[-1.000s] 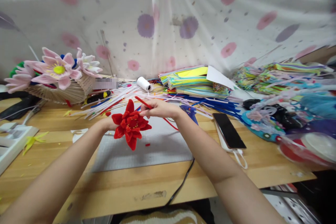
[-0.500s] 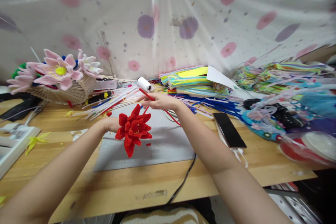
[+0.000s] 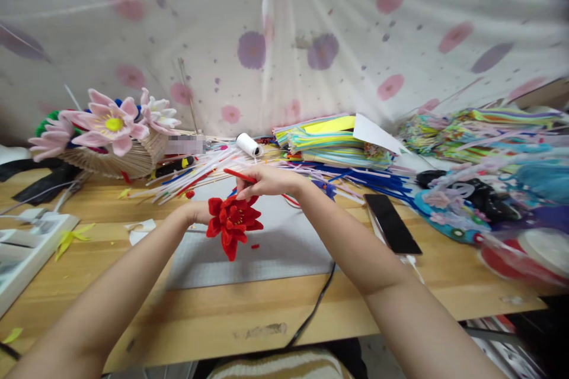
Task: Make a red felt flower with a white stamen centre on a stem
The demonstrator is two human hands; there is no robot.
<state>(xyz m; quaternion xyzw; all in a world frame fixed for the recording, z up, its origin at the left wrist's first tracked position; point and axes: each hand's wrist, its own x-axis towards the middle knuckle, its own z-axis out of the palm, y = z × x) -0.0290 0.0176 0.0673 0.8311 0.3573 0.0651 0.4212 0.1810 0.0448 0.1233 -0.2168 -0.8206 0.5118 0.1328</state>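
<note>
A red pipe-cleaner flower (image 3: 232, 222) with pointed petals and yellow stamens is held above the grey cutting mat (image 3: 284, 254), its face tilted toward me. My left hand (image 3: 200, 212) grips it from behind; the petals hide those fingers. Pinched in my right hand (image 3: 267, 180) is a red pipe cleaner (image 3: 239, 176), one end poking out to the left past the fingertips. That hand is at the flower's upper edge, its fingertips close to the top petals. A small red scrap (image 3: 255, 246) lies on the mat.
Behind the mat are loose pipe cleaners, a white thread spool (image 3: 248, 145) and colourful bundles (image 3: 329, 142). A basket of pink flowers (image 3: 113, 124) stands at left, above a white power strip (image 3: 35, 254). At right lie a phone (image 3: 392, 223) and a blue decorated piece (image 3: 448, 216).
My right hand has come down and closer to the flower with the red pipe cleaner. The flower has tilted and its face points more to the upper right. The view has shifted slightly.
</note>
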